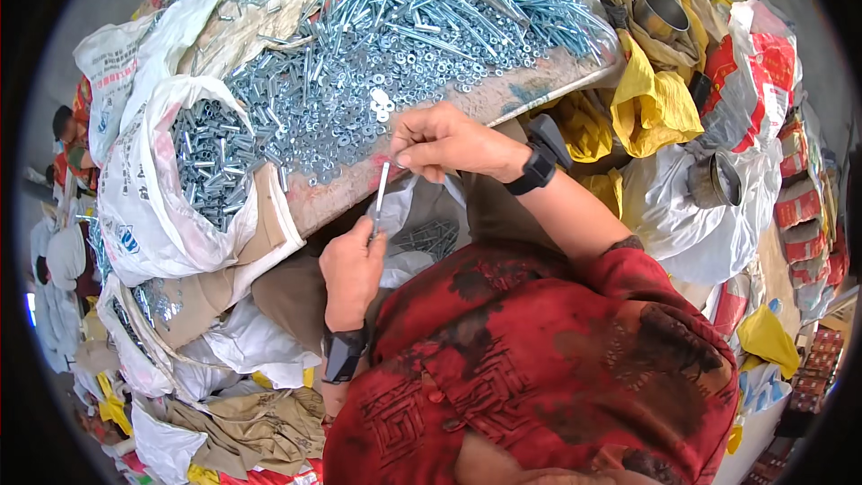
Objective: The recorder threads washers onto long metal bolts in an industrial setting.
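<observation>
The person wears a dark red patterned shirt point(539, 368) and a black wristband point(536, 168) on each wrist.

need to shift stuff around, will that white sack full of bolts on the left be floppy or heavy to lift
The white sack is packed with metal bolts, so it is probably heavy for its size. Its thin woven rim is folded over and creased, so the walls would likely sag. The mouth gapes open, so tipping it may spill bolts.

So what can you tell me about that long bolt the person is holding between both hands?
The bolt is a slim, silvery metal rod, shiny like zinc plating. It stands nearly upright, tilted slightly. The right hand pinches its top end, the left hand grips its lower end. It hangs just off the table edge, above an open clear bag of similar pieces.
</observation>
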The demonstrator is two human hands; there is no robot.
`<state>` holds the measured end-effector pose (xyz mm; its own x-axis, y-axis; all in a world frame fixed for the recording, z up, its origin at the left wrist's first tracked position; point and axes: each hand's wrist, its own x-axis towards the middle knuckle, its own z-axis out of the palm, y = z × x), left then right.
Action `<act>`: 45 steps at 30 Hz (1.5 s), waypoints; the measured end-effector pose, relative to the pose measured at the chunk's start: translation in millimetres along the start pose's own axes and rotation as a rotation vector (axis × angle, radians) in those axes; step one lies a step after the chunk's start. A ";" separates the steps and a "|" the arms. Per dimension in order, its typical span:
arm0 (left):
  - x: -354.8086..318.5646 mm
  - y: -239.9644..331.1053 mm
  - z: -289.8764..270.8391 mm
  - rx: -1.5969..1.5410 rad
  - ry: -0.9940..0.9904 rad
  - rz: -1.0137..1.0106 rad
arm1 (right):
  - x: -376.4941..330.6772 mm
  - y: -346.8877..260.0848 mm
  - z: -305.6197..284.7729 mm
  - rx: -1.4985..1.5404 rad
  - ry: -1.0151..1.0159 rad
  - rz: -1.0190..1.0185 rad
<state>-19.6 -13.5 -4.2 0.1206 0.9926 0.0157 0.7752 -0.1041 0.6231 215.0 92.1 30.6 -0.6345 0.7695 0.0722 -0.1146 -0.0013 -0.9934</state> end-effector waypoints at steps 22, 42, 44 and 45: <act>24.8 17.4 12.5 -0.898 -0.286 -0.195 | -34.4 30.5 -130.7 -1.172 0.949 -0.043; 22.8 26.2 20.3 -0.966 -0.368 -0.242 | -9.8 35.3 -122.7 -1.508 0.869 0.098; 22.9 31.0 18.3 -0.960 -0.401 -0.275 | -6.4 37.1 -121.7 -1.511 0.823 0.099; 22.4 31.2 17.4 -0.961 -0.395 -0.276 | -5.4 36.8 -118.0 -1.512 0.820 0.094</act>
<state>18.1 4.4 1.9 0.3418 0.8656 -0.3660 0.0152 0.3843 0.9231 304.5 163.3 -16.9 -0.0160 0.9027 0.4300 0.9671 0.1232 -0.2225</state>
